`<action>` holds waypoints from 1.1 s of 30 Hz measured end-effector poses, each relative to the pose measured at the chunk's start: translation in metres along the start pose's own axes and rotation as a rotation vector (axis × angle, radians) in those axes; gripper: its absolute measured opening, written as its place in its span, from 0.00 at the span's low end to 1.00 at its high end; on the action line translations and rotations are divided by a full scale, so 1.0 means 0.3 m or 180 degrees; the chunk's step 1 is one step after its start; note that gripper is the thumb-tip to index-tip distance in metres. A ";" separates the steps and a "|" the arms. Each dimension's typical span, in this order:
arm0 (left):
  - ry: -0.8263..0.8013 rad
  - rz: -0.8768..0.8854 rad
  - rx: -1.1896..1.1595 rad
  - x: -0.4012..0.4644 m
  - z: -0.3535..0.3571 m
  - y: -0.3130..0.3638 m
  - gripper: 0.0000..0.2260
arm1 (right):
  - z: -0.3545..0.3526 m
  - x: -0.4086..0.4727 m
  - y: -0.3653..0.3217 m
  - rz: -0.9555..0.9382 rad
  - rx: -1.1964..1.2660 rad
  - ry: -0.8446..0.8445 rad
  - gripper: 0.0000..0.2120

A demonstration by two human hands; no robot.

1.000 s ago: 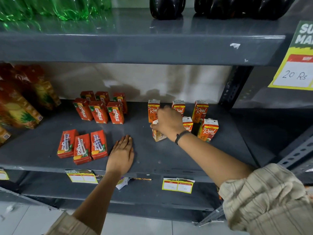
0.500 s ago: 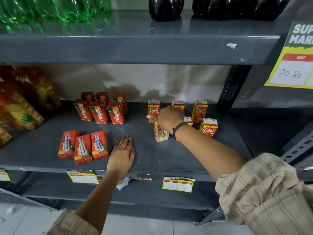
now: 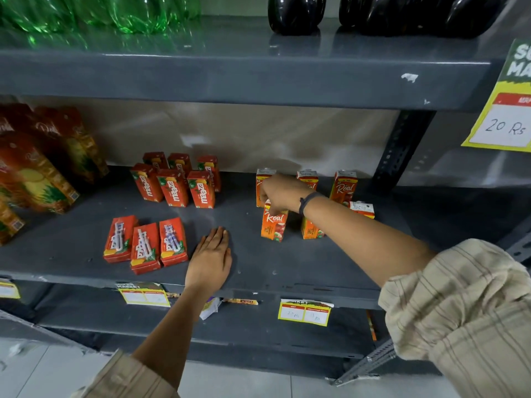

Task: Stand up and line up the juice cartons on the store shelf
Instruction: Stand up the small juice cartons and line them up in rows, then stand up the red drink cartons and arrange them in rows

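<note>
Small orange Real juice cartons stand on the grey middle shelf (image 3: 301, 271) at the right. My right hand (image 3: 283, 193) grips the top of the front carton (image 3: 273, 225), which stands upright. Another front carton (image 3: 311, 229) is half hidden by my forearm, and a third (image 3: 362, 209) stands behind my arm. Three more stand in the back row, one at the right (image 3: 343, 186). My left hand (image 3: 211, 255) lies flat and open on the shelf, beside three red Maaza cartons (image 3: 145, 244) lying on their backs. Several upright Maaza cartons (image 3: 173, 185) stand behind them.
Large juice cartons (image 3: 31, 168) fill the shelf's left end. Green bottles (image 3: 100, 12) and dark bottles (image 3: 373, 12) stand on the shelf above. A yellow 20 Rs price sign (image 3: 502, 124) hangs at the right, next to a dark upright post (image 3: 402, 147). Price tags (image 3: 303, 311) line the shelf edge.
My right hand tipped the front Real carton from a slant to upright, its label facing me. My left hand stayed flat on the shelf.
</note>
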State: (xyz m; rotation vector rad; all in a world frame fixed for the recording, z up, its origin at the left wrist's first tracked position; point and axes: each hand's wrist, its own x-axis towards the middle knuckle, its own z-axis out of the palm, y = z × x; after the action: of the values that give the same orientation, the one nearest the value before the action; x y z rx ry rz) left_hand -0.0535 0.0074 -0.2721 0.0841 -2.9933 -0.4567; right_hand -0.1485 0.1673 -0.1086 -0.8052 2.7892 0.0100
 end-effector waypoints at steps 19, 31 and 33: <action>0.0655 0.0293 -0.0148 -0.011 -0.135 -0.061 0.25 | 0.004 -0.025 -0.100 -0.1049 -0.0406 0.1064 0.20; 0.0742 -0.0138 0.0016 0.001 -0.399 -0.732 0.27 | 0.220 0.173 -0.495 -0.2526 -0.1539 0.1170 0.17; 0.0549 -0.0186 0.0069 -0.001 -0.389 -0.819 0.26 | 0.256 0.185 -0.528 -0.2547 -0.1583 0.1056 0.18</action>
State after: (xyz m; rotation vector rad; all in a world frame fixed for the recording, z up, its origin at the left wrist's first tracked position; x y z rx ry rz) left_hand -0.0301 -0.2610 -0.2353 0.2026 -2.8327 -0.4008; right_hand -0.0933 0.0093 -0.1866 -2.1562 2.5394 0.4776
